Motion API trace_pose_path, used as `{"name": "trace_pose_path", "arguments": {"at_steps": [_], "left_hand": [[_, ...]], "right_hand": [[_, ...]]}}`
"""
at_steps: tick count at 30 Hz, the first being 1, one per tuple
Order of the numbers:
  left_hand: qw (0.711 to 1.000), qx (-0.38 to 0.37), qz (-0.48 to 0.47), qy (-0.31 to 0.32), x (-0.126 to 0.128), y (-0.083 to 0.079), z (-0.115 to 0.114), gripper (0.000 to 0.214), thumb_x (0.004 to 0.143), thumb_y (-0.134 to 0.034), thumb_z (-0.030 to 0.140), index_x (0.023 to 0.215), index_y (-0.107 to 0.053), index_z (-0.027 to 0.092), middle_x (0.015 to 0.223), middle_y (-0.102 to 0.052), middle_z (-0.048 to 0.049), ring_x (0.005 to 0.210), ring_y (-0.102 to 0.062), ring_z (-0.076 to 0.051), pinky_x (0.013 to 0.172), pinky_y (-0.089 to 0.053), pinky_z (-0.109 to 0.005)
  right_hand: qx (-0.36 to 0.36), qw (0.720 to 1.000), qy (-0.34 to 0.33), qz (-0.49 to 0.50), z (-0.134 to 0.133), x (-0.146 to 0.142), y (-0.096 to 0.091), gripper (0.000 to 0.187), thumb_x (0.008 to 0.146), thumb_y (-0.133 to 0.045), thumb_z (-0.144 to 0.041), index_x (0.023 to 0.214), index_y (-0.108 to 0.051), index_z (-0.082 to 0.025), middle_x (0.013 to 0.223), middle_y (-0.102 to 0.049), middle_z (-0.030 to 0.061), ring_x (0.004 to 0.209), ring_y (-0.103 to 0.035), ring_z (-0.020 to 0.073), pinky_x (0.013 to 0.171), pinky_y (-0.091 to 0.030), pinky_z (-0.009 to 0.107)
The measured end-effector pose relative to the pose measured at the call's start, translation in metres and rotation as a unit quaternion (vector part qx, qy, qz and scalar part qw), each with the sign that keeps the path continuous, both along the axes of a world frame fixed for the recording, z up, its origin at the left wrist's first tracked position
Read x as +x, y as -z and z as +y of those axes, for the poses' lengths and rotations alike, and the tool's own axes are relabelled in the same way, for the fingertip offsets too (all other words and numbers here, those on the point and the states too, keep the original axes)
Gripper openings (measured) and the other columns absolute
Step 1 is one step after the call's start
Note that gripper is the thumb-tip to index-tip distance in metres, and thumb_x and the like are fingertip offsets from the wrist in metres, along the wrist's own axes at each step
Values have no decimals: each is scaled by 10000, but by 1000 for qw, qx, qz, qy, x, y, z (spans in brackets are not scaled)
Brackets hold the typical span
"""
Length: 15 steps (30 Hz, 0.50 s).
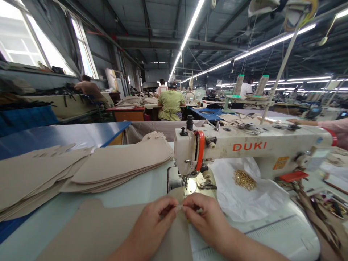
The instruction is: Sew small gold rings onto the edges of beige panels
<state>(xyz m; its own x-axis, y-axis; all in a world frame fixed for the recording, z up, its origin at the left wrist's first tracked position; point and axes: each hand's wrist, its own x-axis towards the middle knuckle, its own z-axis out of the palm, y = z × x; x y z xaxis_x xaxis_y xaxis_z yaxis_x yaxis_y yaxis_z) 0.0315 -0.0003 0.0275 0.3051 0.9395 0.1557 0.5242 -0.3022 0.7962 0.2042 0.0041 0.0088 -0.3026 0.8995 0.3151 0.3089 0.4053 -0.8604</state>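
Just in front of the sewing machine's needle, my left hand (160, 214) and my right hand (202, 216) come together with pinched fingertips. A small pale strip (179, 206) spans the narrow gap between them; its ends are hidden by my fingers. Under my hands lies a flat beige panel (108, 228), which reaches from the lower left up to the needle plate (191, 185). The white sewing machine (261, 139), marked DUKI, stands directly beyond my hands, its presser foot and needle a little above the panel's far edge.
Stacks of beige panels (122, 161) lie to the left. Right of the needle, a white plastic sheet (228, 195) carries a pile of small gold metal parts (244, 180). Beige straps (312, 214) hang at the right edge. A person in green (171, 103) sits ahead.
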Motion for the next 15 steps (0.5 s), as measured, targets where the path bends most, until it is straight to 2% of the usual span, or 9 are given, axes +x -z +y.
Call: {"name": "trace_pose_path", "arguments": {"at_steps": [4, 6, 9, 12, 15], "left_hand": [[995, 66, 74, 18, -2, 2, 3, 156, 827, -472, 251, 763, -604, 201, 756, -647, -8, 744, -619, -179, 687, -493, -265], [986, 124, 110, 3, -7, 5, 7, 141, 803, -512, 230, 895, -616, 203, 908, -673, -40, 873, -631, -207, 778, -518, -313], [964, 204, 168, -7, -16, 13, 10, 369, 782, -562, 233, 1147, -556, 184, 1180, -622, -105, 1097, -575, -258, 933, -488, -414], [944, 232, 233, 9, -22, 23, 7, 377, 834, -524, 271, 1192, -540, 157, 1256, -583, -130, 1161, -543, -275, 977, -463, -461], [937, 238, 254, -7, -23, 31, 0, 378, 857, -498, 277, 1210, -525, 145, 1246, -588, -134, 1144, -560, -268, 967, -482, -447]], "right_hand": [[-31, 999, -5, -3, 3, 3, 3, 109, 760, -533, -130, 682, -607, -151, 578, -496, -37, 544, -441, 92, 510, -305, 196], [-65, 998, 0, 18, 6, 5, 3, 113, 746, -524, -120, 658, -590, -146, 552, -466, -46, 524, -412, 86, 492, -288, 194], [-122, 992, 19, 29, 10, 9, 0, 107, 730, -520, -101, 649, -577, -141, 552, -464, -50, 520, -394, 78, 493, -293, 187], [-172, 985, 27, 8, 15, 8, -5, 104, 700, -525, -75, 643, -579, -143, 539, -482, -54, 485, -394, 68, 469, -298, 176], [-211, 977, 26, -12, 24, 3, -10, 105, 663, -535, -68, 623, -588, -148, 497, -496, -57, 425, -409, 68, 421, -305, 169]]}}
